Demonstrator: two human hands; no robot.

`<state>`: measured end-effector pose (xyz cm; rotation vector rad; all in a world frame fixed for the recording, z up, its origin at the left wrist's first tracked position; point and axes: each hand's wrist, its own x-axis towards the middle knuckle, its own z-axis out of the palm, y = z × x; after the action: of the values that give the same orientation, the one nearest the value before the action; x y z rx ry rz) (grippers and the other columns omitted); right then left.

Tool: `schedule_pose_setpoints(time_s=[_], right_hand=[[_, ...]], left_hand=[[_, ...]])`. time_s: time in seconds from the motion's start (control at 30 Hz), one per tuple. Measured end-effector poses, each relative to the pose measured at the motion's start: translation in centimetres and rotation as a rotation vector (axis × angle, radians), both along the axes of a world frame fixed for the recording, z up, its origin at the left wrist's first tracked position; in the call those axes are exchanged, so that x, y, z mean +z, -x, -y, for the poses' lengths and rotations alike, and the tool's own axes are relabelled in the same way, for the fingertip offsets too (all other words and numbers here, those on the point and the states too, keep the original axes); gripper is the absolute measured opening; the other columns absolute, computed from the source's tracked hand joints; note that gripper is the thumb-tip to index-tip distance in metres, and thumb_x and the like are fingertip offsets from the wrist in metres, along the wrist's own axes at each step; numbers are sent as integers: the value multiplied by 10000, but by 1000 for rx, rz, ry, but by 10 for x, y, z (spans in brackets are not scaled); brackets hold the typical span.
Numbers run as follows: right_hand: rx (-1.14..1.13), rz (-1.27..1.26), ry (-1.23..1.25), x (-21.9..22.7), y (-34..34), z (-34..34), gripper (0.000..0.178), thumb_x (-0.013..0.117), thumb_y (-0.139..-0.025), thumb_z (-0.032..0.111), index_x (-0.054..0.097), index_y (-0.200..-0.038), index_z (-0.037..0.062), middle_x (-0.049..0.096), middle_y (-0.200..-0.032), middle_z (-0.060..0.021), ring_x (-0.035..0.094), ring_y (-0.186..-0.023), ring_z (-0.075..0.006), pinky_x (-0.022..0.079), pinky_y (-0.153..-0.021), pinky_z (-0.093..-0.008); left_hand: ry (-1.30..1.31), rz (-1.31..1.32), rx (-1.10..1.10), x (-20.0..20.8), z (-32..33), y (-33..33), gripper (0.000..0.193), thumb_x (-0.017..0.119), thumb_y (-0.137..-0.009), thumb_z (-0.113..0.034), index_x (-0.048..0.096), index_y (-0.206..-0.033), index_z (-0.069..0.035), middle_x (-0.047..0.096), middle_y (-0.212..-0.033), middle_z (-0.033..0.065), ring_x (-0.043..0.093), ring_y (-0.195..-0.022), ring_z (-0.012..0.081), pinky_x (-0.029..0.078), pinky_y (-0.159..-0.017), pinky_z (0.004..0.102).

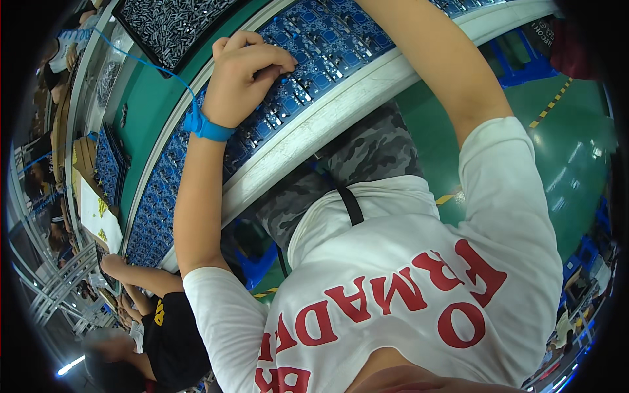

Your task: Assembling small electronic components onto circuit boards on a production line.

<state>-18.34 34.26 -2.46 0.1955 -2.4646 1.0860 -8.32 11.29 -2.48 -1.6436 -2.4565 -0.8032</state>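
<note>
White shirt (419, 288) nearest; left hand (246, 75) curled, fingertips on blue circuit boards (327, 46); right hand unseen.

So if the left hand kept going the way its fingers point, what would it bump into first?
The left hand curls down with its fingertips already at the blue circuit boards, so it would likely meet those boards first. Whether it touches yet is unclear.
</note>
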Motion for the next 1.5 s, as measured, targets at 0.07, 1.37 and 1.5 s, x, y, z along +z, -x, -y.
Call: schedule_pose_setpoints(time_s=[0.07,1.37,1.5], right_hand=[[34,8,-1,3,-1,1,196,634,-764,201,727,-758,29,697,-798,-201,686,-784,-352,544,-730,-426],[595,-22,-648,14,-151,5,58,621,-872,91,646,-914,59,624,-855,-71,599,-929,-265,465,-886,-367],[575,15,-739,20,-154,7,86,635,-820,62,648,-904,57,623,-878,-69,594,-943,-261,462,-895,-366]], left_hand=[[0,-7,-3,0,0,0,175,737,-762,-30,750,-861,-174,694,-828,-59,553,-925,178,321,-905,363],[60,-443,728,-14,98,122,199,661,-902,-364,747,-1049,-260,735,-893,40,688,-905,276,458,-781,425],[14,-254,721,-7,93,126,207,659,-912,-366,741,-1042,-227,733,-877,55,697,-833,277,501,-710,382]])
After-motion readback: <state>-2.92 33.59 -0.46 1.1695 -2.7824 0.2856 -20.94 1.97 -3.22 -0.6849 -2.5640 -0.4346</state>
